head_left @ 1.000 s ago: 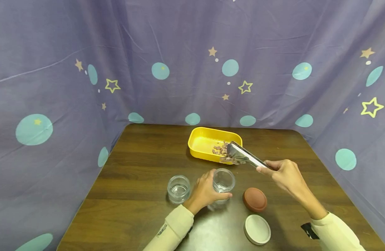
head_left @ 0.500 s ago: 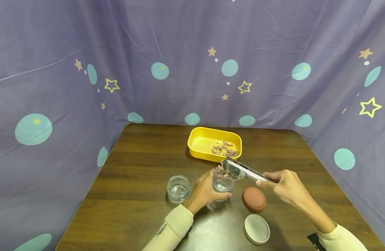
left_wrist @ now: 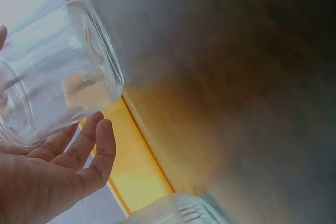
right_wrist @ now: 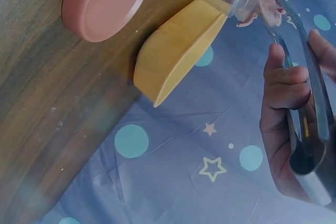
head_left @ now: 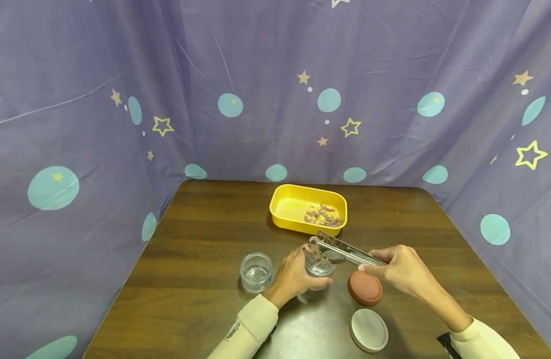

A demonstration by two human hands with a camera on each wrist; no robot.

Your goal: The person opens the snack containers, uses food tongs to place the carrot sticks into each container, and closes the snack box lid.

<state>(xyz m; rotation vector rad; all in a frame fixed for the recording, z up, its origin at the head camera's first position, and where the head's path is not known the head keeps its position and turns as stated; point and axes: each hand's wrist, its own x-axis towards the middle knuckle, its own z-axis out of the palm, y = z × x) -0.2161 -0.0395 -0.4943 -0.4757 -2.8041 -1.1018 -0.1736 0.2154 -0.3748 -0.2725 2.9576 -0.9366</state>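
Note:
My left hand (head_left: 293,276) wraps round a clear glass jar (head_left: 319,270) that stands upright on the table, its fingers along the far side and the thumb in front. In the left wrist view the jar (left_wrist: 58,72) shows through clearly. With thumb and fingers, my right hand (head_left: 403,269) grips metal tongs (head_left: 352,257), tilted down to the left over the jar's mouth. Brownish shreds (head_left: 316,255) hang at the tongs' tips, right at the rim. In the right wrist view the tongs (right_wrist: 316,182) reach the jar's opening, with shreds over its edge.
Behind the jar is a yellow tray (head_left: 297,226) with more brown shreds (head_left: 322,217) at its right end. A second glass jar (head_left: 256,272) stands left of my left hand. A reddish-brown round lid (head_left: 365,288) and a whitish one (head_left: 369,330) lie to the right.
My right hand has brought the tongs with shreds from the tray toward me, over the jar, and lowered the tips to its mouth. My left hand has stayed on the jar.

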